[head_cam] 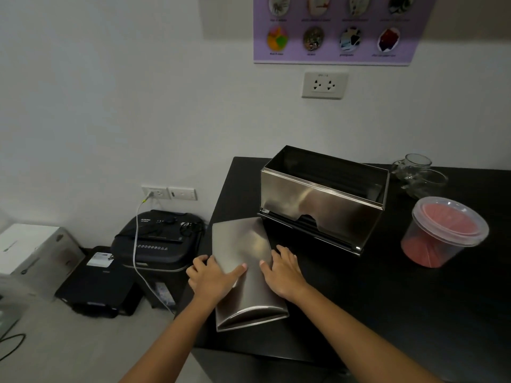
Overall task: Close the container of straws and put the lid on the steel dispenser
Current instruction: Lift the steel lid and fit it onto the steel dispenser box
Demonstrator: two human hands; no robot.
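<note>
The steel dispenser (318, 205) stands open-topped on the black table (387, 299), near its back edge. Its curved steel lid (243, 244) lies flat on the table in front of the dispenser, at the table's left side. My left hand (211, 276) grips the lid's left edge, thumb on top. On the lid's right edge rests my right hand (283, 272), fingers curled over it. A clear plastic container of red straws (442, 233) sits at the right with its clear lid on top.
Two glass jars (417, 172) stand behind the straw container. On the floor to the left are a black paper shredder (157, 244), a black device (96, 283) and a white box (33, 250). A white cable hangs from a wall socket (154, 193).
</note>
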